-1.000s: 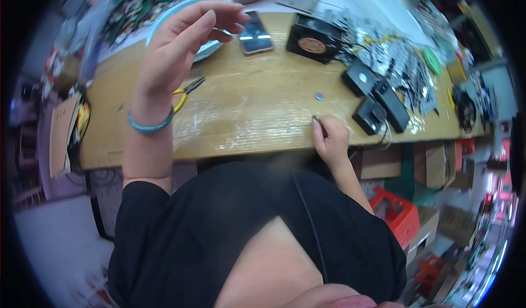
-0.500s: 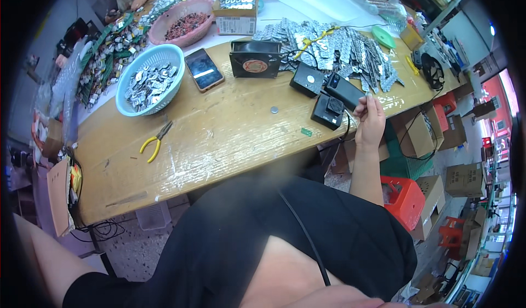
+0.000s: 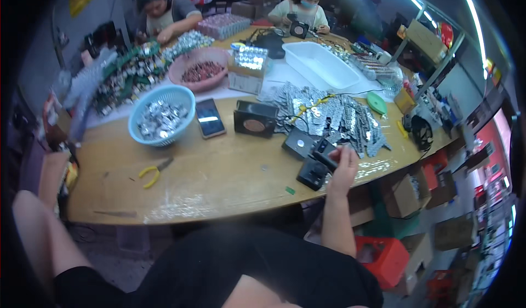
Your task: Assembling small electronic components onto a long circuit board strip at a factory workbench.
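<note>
My right hand (image 3: 343,168) is raised at the table's right side, its fingers bent together beside a black oblong device (image 3: 324,146) with a small dark display. Blur and the hand hide what the fingers hold, if anything. Against that device lie a black box with a round pale sticker (image 3: 300,143) and another black block (image 3: 311,175). Just beyond is a heap of silver metal strips (image 3: 329,116) with a yellow-and-black cable (image 3: 312,107) over it. My left arm (image 3: 38,228) is bent at the left edge; its hand is out of sight.
On the table (image 3: 219,176) are yellow-handled pliers (image 3: 150,175), a blue basket of metal pieces (image 3: 185,119), a phone (image 3: 211,119) and a black fan (image 3: 256,120). A pink basin (image 3: 178,69) and white tray (image 3: 307,61) stand farther back. Two people work across the table.
The view has tilted up, bringing the people opposite further into sight. My right hand has shifted left against the black oblong device, and its fingers are more bent.
</note>
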A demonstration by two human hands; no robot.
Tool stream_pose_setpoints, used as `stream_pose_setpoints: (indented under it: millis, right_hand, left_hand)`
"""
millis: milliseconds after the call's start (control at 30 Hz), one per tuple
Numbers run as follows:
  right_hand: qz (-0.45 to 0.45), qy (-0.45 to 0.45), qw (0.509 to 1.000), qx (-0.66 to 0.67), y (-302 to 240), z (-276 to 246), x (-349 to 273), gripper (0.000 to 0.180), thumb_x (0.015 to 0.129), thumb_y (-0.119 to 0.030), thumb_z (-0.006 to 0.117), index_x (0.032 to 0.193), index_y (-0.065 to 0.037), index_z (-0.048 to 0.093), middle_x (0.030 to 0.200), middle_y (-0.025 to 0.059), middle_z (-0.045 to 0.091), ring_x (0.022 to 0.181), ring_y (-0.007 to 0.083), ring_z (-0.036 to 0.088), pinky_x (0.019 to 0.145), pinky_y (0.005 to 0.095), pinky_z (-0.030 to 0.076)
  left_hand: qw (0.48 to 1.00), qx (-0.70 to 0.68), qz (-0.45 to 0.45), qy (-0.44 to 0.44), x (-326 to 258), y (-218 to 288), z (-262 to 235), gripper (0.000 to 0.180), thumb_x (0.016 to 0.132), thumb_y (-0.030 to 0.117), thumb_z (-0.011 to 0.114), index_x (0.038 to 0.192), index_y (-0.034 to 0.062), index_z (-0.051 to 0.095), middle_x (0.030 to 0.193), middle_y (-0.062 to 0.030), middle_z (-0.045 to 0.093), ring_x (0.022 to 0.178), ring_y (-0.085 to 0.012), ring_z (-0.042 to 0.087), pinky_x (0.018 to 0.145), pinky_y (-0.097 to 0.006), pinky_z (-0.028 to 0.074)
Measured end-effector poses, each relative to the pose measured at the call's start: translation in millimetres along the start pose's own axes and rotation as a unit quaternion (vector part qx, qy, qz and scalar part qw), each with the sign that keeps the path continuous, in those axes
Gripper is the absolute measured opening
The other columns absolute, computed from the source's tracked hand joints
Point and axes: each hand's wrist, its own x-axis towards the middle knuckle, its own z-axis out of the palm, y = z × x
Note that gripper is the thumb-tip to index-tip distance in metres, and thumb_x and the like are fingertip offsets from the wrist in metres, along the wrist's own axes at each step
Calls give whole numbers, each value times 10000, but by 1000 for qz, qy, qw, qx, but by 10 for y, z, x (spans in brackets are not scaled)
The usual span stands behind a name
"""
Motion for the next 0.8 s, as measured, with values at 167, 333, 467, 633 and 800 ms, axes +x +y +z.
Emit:
stream_pose_setpoints:
  millis: [167,333,467,633,800]
  right_hand:
    - [-162,-91,983,15,-158,156,33,214,955,-102,432,873,-9,607,977,133,638,964,221,598,888,349,443]
    - [-393,-263,862,179,-970,188,-318,262,950,-258,398,972,-59,566,1140,228,563,1098,367,528,955,484,402]
    - [-393,-438,708,391,-1697,590,-729,177,916,-265,525,888,-105,597,897,132,616,757,303,604,676,433,490]
    - [-352,-473,638,495,-2078,565,-747,170,899,-142,491,891,-22,612,896,148,650,834,306,642,750,407,513]
    - [-427,-553,523,488,-2219,500,-665,175,890,-80,487,930,-11,642,940,132,663,872,264,645,791,362,518]
  left_hand:
    - [992,-53,110,-38,303,179,97,189,817,194,654,921,37,657,1016,-47,623,932,-193,573,861,-301,440]
    - [982,-78,167,-43,547,562,532,161,804,184,665,882,43,673,996,-36,625,915,-191,573,854,-293,442]
    - [944,193,-268,-23,-234,-76,583,536,887,549,504,1286,191,518,1325,-145,482,1215,-281,448,976,-457,381]
    - [956,128,-260,-53,-164,63,762,449,910,418,482,1286,178,529,1338,-106,490,1246,-236,436,1002,-473,361]
    - [967,66,-198,-148,163,34,729,383,933,287,460,1287,164,540,1351,-68,497,1277,-191,424,1029,-489,341]
